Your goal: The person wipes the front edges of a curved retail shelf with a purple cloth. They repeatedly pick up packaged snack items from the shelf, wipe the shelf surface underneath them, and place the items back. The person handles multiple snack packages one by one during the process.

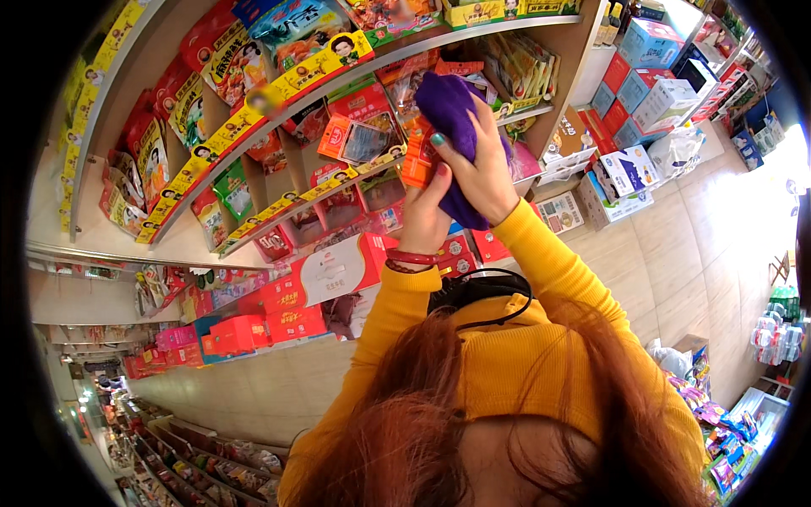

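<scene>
My left hand [426, 212], with a red bangle and a beaded bracelet at the wrist, holds an orange packet [417, 157] upright with its thumb at the edge. My right hand [488, 168] grips a bunched purple cloth [447, 104], which lies against the packet and partly hides it. The right thumb rests near the packet's edge. Just beyond both hands are shelf compartments of food packets. An orange-framed packet with a clear window [364, 141] lies tilted at the front of one compartment, left of my hands.
Yellow printed strips [253, 117] edge the curved-looking shelves. Larger food bags [231, 63] stand on the upper shelf. Red cartons [294, 323] sit below, at floor level. Stacked boxes [624, 180] stand right of the shelf on the tiled floor [665, 234]. Snack bags [728, 443] lie at lower right.
</scene>
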### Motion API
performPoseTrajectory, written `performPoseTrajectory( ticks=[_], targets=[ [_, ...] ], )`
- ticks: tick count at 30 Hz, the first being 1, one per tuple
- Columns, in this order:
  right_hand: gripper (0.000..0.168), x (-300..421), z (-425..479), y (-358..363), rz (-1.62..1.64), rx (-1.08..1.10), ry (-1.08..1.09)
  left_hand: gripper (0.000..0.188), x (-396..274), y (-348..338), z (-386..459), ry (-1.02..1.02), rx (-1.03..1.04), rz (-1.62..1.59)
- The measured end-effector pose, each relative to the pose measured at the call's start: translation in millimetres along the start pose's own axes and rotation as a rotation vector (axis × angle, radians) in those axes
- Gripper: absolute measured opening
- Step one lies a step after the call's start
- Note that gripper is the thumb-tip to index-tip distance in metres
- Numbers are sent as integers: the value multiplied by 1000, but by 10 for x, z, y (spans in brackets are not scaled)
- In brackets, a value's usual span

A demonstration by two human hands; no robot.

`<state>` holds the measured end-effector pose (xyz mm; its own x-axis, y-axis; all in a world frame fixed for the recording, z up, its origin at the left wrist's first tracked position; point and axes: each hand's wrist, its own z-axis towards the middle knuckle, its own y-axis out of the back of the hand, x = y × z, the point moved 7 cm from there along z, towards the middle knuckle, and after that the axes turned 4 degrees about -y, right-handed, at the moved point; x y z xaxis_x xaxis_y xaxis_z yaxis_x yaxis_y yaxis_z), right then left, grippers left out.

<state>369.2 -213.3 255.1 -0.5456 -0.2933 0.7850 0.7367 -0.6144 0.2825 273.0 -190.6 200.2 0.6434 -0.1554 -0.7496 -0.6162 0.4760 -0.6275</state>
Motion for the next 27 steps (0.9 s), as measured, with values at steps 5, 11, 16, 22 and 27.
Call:
performPoseTrajectory(
  ticks=[5, 11, 16, 22, 27],
  targets=[
    [49, 25, -178, -22, -174, 56, 47, 45, 69, 175, -23, 166, -98, -231],
    [45, -263, -282, 110, 277, -70, -125, 43, -143, 53, 8, 111, -15, -381],
    [43, -573, -455, 2, 829, -104, -596, 42, -186, 45, 35, 126, -10, -455],
    [42, -1032, -516, 139, 895, -186, -693, 39, -280, 169, 85, 174, -51, -577],
    [46, -1032, -511, 275, 1425, -17, -826, 34, -449, 151, 168, 270, -40, -486]
  ],
)
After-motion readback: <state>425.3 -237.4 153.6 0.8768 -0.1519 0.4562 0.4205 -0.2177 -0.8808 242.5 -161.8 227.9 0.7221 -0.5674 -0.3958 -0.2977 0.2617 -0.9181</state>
